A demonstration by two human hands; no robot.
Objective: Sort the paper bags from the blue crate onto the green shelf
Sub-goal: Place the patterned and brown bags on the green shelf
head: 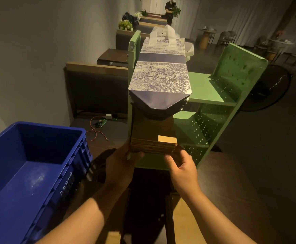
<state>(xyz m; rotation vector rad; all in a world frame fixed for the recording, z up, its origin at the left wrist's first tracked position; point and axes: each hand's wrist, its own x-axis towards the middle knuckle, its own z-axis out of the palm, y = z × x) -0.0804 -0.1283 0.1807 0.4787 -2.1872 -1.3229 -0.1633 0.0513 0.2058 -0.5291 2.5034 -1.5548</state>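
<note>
Brown paper bags [153, 136] lie in a flat stack on a lower level of the green shelf [232, 81]. Left hand [120, 166] holds the near left corner of the stack, thumb curled over its edge. Right hand [182, 166] touches the near right corner with its fingers loosely bent, not clearly holding it. Blue and white bags [159, 76] with white handles lie stacked on the level above. Blue crate [38, 161] sits to the left, with no bags showing inside. Far back, a person [170, 9] stands near flowers [126, 24].
</note>
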